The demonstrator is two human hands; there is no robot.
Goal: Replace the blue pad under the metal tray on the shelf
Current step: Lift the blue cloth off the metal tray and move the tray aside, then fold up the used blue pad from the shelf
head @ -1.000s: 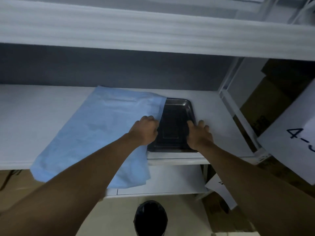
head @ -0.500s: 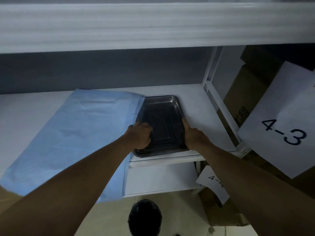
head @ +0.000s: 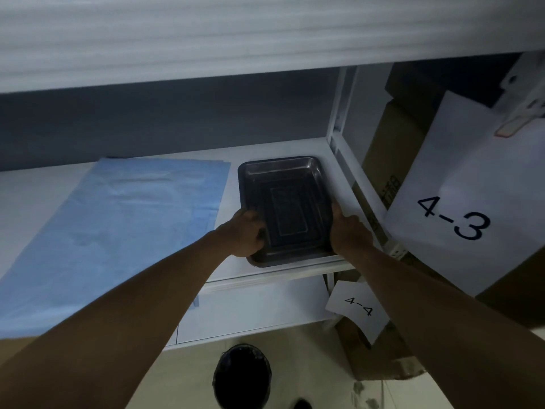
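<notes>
Two hands grip one metal tray [head: 287, 202] on the shelf [head: 289, 268]: your left hand [head: 246, 233] and right hand [head: 348, 228] clasp its opposite rims. One blue pad [head: 118, 231] lies just beside it.

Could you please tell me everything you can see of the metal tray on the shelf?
The metal tray is a shallow, dark, shiny rectangular pan with rounded corners, a raised rim and a stepped rectangle pressed into its floor. It holds nothing. It lies flat at the right end of the white shelf, its near edge at the shelf's front lip. The left hand grips its left rim, and the right hand holds its right rim. The blue pad lies to its left, apart from it, not beneath it.
</notes>
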